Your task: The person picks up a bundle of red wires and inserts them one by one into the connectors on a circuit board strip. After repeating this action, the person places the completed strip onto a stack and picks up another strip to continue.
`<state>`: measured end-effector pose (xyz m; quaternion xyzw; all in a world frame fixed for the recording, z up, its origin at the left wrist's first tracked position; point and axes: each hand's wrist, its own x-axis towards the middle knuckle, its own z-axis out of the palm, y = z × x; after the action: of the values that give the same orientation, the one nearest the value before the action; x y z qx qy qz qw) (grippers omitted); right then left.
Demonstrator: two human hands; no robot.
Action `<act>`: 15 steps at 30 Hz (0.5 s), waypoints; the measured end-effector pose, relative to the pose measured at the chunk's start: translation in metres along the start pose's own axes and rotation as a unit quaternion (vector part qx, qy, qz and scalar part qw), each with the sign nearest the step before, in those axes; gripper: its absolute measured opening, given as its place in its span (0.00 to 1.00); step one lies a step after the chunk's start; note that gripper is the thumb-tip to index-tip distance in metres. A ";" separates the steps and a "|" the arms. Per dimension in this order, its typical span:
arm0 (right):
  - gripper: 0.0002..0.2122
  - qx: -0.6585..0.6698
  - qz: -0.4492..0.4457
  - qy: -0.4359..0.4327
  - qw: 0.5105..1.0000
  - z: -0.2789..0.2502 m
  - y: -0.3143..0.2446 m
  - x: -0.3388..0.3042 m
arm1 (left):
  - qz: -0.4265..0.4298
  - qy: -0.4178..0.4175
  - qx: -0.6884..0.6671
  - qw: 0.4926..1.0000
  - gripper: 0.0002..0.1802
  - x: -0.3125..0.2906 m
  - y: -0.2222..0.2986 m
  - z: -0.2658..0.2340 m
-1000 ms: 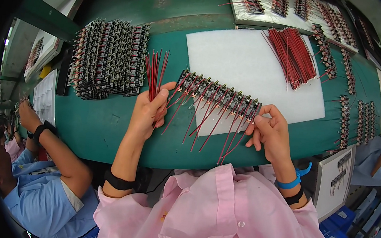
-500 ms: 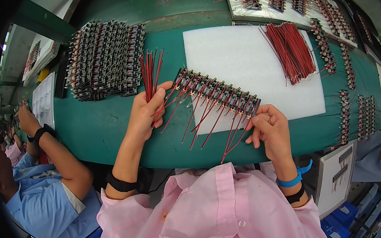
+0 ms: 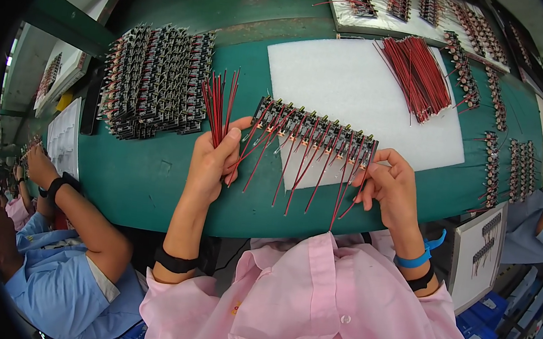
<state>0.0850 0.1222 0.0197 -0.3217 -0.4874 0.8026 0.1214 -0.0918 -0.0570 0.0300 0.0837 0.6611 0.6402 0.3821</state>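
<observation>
A strip of joined black circuit boards (image 3: 317, 132) is held up over the table, tilted down to the right, with thin red wires hanging off its near edge. My left hand (image 3: 209, 167) is closed on a bundle of red wires (image 3: 220, 102), which stand up out of the fist; its fingers also support the strip's left end. At the other end, my right hand (image 3: 393, 186) pinches the strip's right edge between thumb and fingers.
A white foam sheet (image 3: 314, 62) lies behind the strip on the green table (image 3: 132, 189), bearing a pile of red wires (image 3: 416, 79). Stacked circuit boards (image 3: 155, 83) stand left. More board strips (image 3: 490, 168) lie right. Co-workers in blue sit on both sides.
The strip appears slightly further right in view, along with the stacked boards. Its hanging wires' tips have swung a little to the right. Both hands keep their hold.
</observation>
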 end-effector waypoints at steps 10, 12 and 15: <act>0.04 0.021 -0.031 0.016 0.999 -0.020 -0.016 -0.021 | 0.033 -0.046 -0.010 0.998 0.21 -0.026 0.011 0.016; 0.04 0.016 -0.050 0.020 0.998 -0.031 -0.027 -0.031 | 0.033 -0.066 -0.011 0.997 0.20 -0.030 0.011 0.022; 0.05 0.025 -0.085 0.044 0.995 -0.051 -0.040 -0.046 | 0.028 -0.098 -0.015 0.995 0.20 -0.036 0.012 0.028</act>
<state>0.1476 0.1543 0.0560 -0.3104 -0.4868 0.7867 0.2188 -0.0543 -0.0547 0.0586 0.1593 0.6082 0.6492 0.4281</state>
